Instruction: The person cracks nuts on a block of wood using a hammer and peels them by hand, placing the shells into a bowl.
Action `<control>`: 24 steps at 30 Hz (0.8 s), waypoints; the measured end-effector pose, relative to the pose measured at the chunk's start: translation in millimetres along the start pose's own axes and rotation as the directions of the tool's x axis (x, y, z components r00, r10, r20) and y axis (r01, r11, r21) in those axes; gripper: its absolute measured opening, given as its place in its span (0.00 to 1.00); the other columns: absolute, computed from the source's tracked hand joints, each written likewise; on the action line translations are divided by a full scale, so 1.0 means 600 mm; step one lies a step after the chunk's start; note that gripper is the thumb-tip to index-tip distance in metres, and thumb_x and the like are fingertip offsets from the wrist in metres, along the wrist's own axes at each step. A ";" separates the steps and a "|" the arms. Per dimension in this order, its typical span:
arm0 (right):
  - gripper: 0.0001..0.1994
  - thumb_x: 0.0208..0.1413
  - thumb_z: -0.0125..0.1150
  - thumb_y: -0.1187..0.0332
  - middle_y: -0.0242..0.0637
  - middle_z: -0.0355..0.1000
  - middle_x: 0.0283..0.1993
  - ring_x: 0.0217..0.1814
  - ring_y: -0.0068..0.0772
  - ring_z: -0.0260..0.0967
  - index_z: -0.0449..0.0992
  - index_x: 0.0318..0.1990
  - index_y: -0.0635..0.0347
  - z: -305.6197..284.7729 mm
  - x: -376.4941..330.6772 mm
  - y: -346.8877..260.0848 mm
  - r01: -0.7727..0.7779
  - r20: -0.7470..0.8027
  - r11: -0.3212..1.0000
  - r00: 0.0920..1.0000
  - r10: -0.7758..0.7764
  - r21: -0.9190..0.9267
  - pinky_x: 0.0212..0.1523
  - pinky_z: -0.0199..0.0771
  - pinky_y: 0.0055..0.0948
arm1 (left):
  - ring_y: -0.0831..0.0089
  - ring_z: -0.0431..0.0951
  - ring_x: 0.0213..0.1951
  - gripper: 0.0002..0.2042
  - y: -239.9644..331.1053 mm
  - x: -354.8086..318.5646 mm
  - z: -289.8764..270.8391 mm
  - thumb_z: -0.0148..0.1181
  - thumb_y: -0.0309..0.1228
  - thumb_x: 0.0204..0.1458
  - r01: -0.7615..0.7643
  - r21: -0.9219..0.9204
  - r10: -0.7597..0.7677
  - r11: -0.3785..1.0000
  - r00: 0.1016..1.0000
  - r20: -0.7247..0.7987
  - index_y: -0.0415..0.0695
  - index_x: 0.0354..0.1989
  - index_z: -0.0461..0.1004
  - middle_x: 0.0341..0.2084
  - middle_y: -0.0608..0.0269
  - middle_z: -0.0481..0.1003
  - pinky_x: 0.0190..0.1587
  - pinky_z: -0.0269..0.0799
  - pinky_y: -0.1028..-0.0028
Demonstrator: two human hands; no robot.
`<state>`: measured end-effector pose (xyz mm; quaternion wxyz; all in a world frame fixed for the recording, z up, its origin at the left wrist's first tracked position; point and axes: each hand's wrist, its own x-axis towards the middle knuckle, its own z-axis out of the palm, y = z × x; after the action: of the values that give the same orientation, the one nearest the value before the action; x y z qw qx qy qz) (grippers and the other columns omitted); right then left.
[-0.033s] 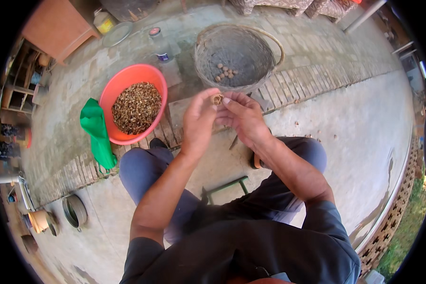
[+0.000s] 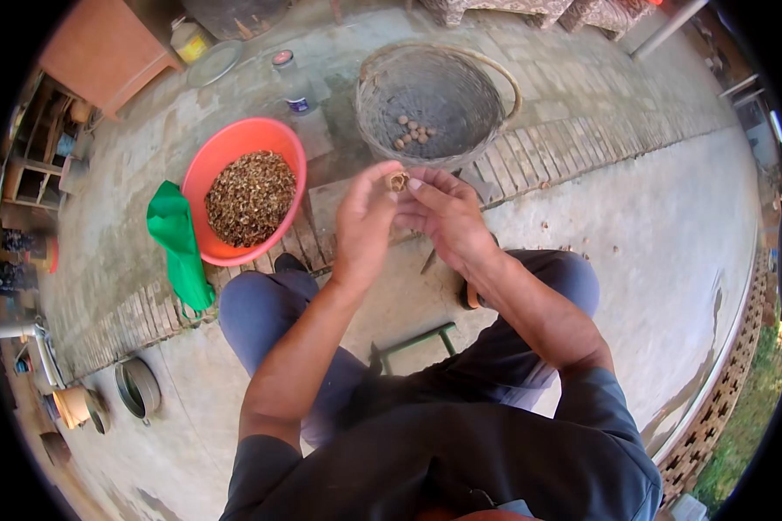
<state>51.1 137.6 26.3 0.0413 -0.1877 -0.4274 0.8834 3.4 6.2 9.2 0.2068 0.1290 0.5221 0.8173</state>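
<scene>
Together — both hands (image 2: 363, 213) (image 2: 454, 215) hold a nut (image 2: 398, 181).

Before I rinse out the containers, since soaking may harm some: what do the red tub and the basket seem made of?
Tub: probably plastic, smooth; its thin wall is evenly coloured. Basket: likely wicker, rough and matt grey; the weave shows in its sides, though the exact fibre is unclear.

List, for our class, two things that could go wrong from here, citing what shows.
The nut, held between the left hand and right hand, might slip and drop. It looks broken open, so bits could scatter over the pale floor, where small brown pieces lie.
</scene>
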 end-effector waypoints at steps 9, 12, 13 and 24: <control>0.14 0.65 0.61 0.73 0.42 0.78 0.44 0.38 0.28 0.78 0.70 0.54 0.70 -0.005 -0.001 0.005 0.108 0.007 0.994 0.994 -0.108 -0.030 0.38 0.81 0.25 | 0.74 0.77 0.48 0.15 0.005 0.004 0.005 0.48 0.21 0.65 -0.058 0.087 0.057 0.995 0.998 0.015 0.39 0.59 0.66 0.51 0.59 0.73 0.50 0.76 0.74; 0.15 0.64 0.61 0.72 0.41 0.78 0.43 0.38 0.27 0.78 0.70 0.54 0.70 -0.010 0.000 0.005 0.114 0.015 0.993 0.993 -0.114 -0.025 0.39 0.81 0.25 | 0.74 0.75 0.52 0.14 -0.002 0.008 0.005 0.48 0.22 0.66 -0.095 0.141 0.094 0.985 0.996 0.012 0.39 0.59 0.66 0.53 0.59 0.73 0.51 0.75 0.74; 0.14 0.64 0.61 0.72 0.40 0.78 0.43 0.38 0.27 0.78 0.71 0.53 0.69 -0.010 0.001 0.005 0.101 0.019 0.995 0.995 -0.100 -0.022 0.39 0.81 0.26 | 0.74 0.74 0.52 0.14 -0.005 0.008 0.005 0.48 0.21 0.65 -0.104 0.141 0.103 0.985 0.995 0.011 0.39 0.59 0.66 0.53 0.58 0.73 0.52 0.74 0.74; 0.11 0.63 0.61 0.74 0.39 0.78 0.43 0.40 0.27 0.78 0.75 0.50 0.69 -0.013 -0.001 0.011 0.060 0.028 0.998 0.998 -0.059 -0.030 0.42 0.82 0.27 | 0.72 0.73 0.55 0.13 -0.023 0.011 0.007 0.48 0.25 0.66 -0.114 0.107 0.111 0.988 0.993 0.032 0.40 0.57 0.65 0.57 0.54 0.73 0.57 0.71 0.71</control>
<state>55.1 139.0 17.0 0.0588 -0.1636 -0.4468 0.8776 2.2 17.8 -1.5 0.1599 0.1797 0.5551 0.7963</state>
